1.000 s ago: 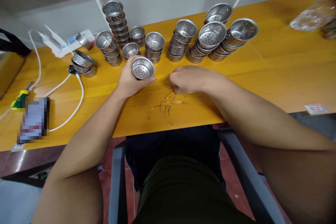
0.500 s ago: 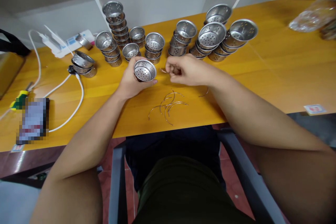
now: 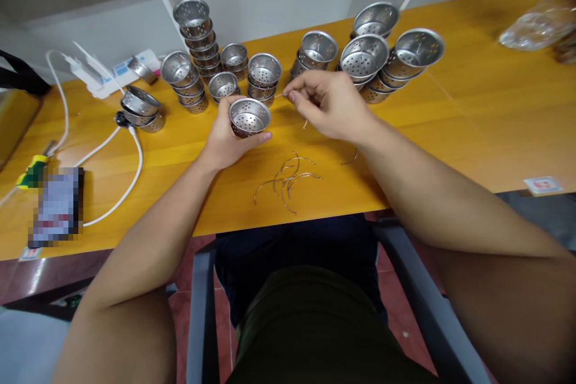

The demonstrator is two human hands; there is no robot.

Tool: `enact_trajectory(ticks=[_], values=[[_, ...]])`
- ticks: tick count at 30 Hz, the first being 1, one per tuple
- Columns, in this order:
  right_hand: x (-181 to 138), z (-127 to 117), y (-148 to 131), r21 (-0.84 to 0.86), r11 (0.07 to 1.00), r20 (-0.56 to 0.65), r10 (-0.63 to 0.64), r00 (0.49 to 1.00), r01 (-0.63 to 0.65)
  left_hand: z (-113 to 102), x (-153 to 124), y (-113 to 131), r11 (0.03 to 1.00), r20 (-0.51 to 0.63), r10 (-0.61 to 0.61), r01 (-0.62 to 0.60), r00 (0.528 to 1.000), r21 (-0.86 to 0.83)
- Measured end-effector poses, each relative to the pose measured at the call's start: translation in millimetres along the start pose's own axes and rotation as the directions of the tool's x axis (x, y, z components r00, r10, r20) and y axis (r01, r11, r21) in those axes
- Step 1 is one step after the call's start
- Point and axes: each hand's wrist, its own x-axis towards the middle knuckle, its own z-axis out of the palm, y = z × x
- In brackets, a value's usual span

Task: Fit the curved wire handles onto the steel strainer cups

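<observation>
My left hand (image 3: pixel 227 141) is closed round a small perforated metal cup (image 3: pixel 249 117), its open mouth tilted up toward me. Just to the right, my right hand (image 3: pixel 333 102) pinches a thin curved metal wire (image 3: pixel 281 95) between thumb and fingertips. One end of the wire points left toward the cup, apart from it, and a bit shows below the palm. Several loose curved wires (image 3: pixel 288 180) lie in a heap on the table in front of both hands. Another single wire (image 3: pixel 350 159) lies under my right forearm.
Stacks of perforated cups (image 3: pixel 194 24) stand behind my left hand, with wider ones (image 3: pixel 366 57) behind my right. At left are tilted cups (image 3: pixel 140 102), a power strip (image 3: pixel 119 75), white cables and a pixelated object (image 3: pixel 56 207). A clear plastic bag (image 3: pixel 528 27) lies far right.
My right hand has turned and risen slightly, its fingers more extended, so more of the wire shows. My left hand still holds the cup, which is tipped a little differently.
</observation>
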Motion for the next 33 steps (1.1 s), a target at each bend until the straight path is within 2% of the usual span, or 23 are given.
enact_trajectory(ticks=[4,8,15,22,27,30,33], values=[[-2,13,-11,0.038,0.999,0.011,-0.012,1.0,0.012,8,-2,8,0.999,0.063,0.025,-0.022,0.998,-0.049],[-3,20,-18,0.072,0.996,0.038,-0.059,0.998,0.056,13,-4,19,0.996,0.106,-0.003,0.012,0.994,-0.083],[0,21,-24,0.047,0.998,0.044,-0.036,0.998,0.034,12,-5,25,0.998,0.104,-0.021,0.027,0.994,-0.058],[1,24,-22,0.049,0.999,0.05,-0.02,0.999,0.017,13,-4,23,0.998,0.109,0.046,-0.042,0.993,-0.038],[0,31,-24,0.062,0.998,0.016,0.002,1.0,-0.003,14,-5,34,1.0,0.096,0.015,-0.016,0.995,0.001],[2,41,-22,0.139,0.99,0.001,-0.004,1.0,0.004,16,-5,40,0.999,0.081,0.033,-0.032,0.996,-0.014],[8,52,-10,0.357,0.927,-0.085,-0.093,0.992,0.117,16,-3,41,0.996,0.082,0.045,-0.038,0.996,-0.081]])
